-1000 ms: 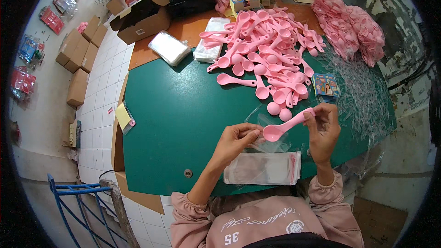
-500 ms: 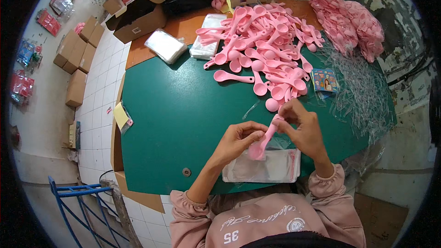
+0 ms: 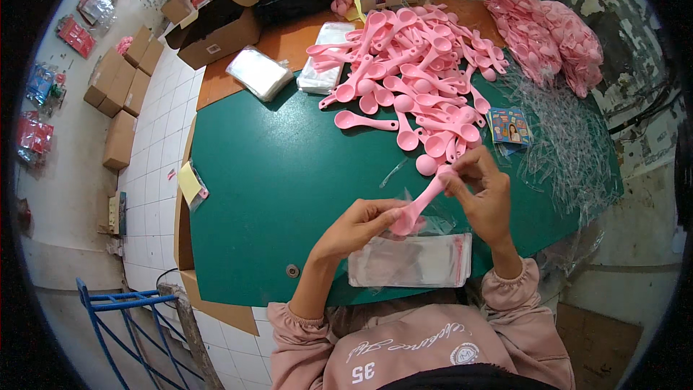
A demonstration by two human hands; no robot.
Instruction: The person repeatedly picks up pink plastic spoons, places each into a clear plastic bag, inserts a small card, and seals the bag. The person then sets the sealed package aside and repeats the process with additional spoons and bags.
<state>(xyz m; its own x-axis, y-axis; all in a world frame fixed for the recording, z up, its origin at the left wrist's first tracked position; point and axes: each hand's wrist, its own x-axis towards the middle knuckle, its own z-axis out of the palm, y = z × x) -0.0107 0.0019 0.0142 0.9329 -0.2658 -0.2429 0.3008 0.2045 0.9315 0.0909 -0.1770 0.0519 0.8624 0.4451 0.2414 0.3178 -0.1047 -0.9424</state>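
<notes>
Pink plastic spoon point(image 3: 427, 200) slants above the green tabletop point(image 3: 274, 188) between both hands, handle up and rightward, bowl toward the left. Fingers of the right hand point(image 3: 485, 191) pinch the handle end; those of the left hand point(image 3: 357, 227) grip clear film point(image 3: 439, 226) at the bowl. White lettering marks the sweatshirt point(image 3: 415, 328); the blue card's point(image 3: 511, 128) print is too small to read.

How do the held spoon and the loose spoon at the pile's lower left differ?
The held spoon is in the right hand, with the left hand at its bowl; the loose spoon lies on the green tabletop. The held spoon slants, bowl toward the person; the loose spoon lies nearly crosswise, bowl to the left. Both are pink.
</notes>
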